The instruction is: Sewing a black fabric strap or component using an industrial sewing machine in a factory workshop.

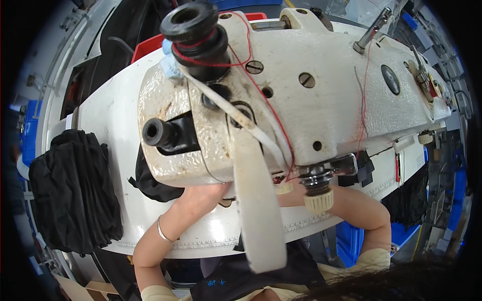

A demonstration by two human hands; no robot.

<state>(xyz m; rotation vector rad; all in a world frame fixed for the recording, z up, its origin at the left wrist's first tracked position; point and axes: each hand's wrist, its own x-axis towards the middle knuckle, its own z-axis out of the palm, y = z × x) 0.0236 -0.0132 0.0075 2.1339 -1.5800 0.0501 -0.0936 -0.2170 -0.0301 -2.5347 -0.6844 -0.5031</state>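
A white industrial sewing machine (336,115) fills the middle of the view and covers much of my hands. Only the back of my left hand (207,194) shows, just under the left end of the machine head; its fingers are hidden. Beside it, a piece of black fabric (150,181) sticks out on the white table. My right forearm (351,203) reaches in from the right, behind the cream tension knob (319,201), and that hand is out of sight beneath the machine. Red thread (273,115) runs down the machine's front. Whatever either hand touches is hidden.
A thick stack of folded black fabric (75,193) lies at the table's left end. The long white lever (258,210) hangs in front of my hands. A printed ruler strip (311,224) follows the table's near edge. Blue bins (350,241) stand below at the right.
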